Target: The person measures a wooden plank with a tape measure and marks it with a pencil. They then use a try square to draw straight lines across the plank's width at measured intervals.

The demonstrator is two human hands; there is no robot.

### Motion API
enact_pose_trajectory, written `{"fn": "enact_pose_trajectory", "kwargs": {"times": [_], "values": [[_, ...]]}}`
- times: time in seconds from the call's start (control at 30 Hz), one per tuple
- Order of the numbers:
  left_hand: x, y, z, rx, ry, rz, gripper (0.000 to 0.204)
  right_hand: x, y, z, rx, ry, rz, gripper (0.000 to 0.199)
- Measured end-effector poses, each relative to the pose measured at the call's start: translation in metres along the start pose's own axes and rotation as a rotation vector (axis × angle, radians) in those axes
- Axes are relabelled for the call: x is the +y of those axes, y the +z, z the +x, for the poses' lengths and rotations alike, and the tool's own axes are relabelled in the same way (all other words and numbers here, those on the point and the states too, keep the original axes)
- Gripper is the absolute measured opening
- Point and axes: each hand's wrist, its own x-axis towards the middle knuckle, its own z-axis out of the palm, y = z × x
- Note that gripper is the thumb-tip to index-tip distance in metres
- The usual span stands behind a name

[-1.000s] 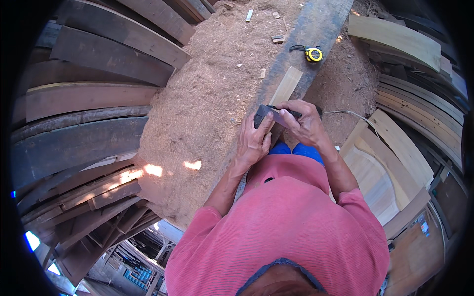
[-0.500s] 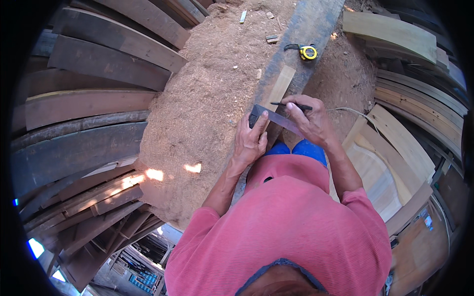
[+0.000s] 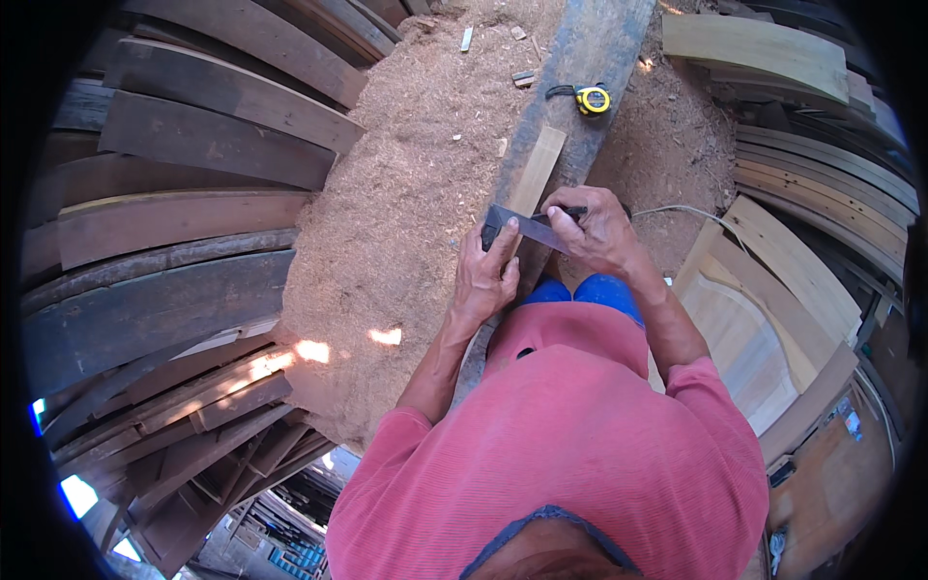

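A pale wooden strip (image 3: 541,159) lies lengthwise on a long worn plank (image 3: 601,43) in front of me. My left hand (image 3: 481,278) is closed on a try square (image 3: 543,234), with its thumb pressing near the corner and the metal blade lying across the strip. Pinched in my right hand (image 3: 601,237) is a dark pen or pencil (image 3: 573,211). Its tip points left, close along the far edge of the blade. Whether the tip touches the wood cannot be made out.
Farther along the plank rests a yellow and black tape measure (image 3: 593,100) with a strap. Wood shavings (image 3: 387,242) cover the ground at left. Stacked boards (image 3: 193,217) line the left side; more boards (image 3: 822,208) and a wooden panel (image 3: 739,324) stand at right.
The pen has tilted and its tip has come nearer the blade's far edge. My left hand and the try square keep their place on the strip. The whole view has shifted slightly.
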Motion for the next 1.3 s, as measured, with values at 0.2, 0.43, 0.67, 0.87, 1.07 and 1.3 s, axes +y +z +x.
{"fn": "enact_pose_trajectory", "kwargs": {"times": [0.2,0.43,0.67,0.87,1.07,1.3], "values": [[0.003,0.001,-0.002,0.008,-0.043,0.004,0.081,-0.001,0.001,-0.004,0.046,0.139,0.281,0.023],[0.001,0.002,-0.002,-0.003,-0.058,-0.028,0.075,0.008,0.018,-0.002,0.055,-0.016,0.125,0.023],[-0.002,0.002,-0.005,0.022,-0.057,-0.055,0.073,0.01,-0.007,-0.021,-0.006,0.168,-0.145,0.022],[0.001,-0.001,-0.028,0.022,-0.106,-0.022,0.07,0.033,-0.002,-0.038,0.104,0.221,-0.182,0.034],[-0.005,0.004,-0.033,0.039,-0.096,0.006,0.069,0.037,0.001,-0.047,-0.024,0.258,-0.09,0.029],[-0.005,0.002,-0.032,0.022,-0.107,0.019,0.072,0.044,0.037,-0.058,-0.217,0.183,-0.152,0.031]]}}
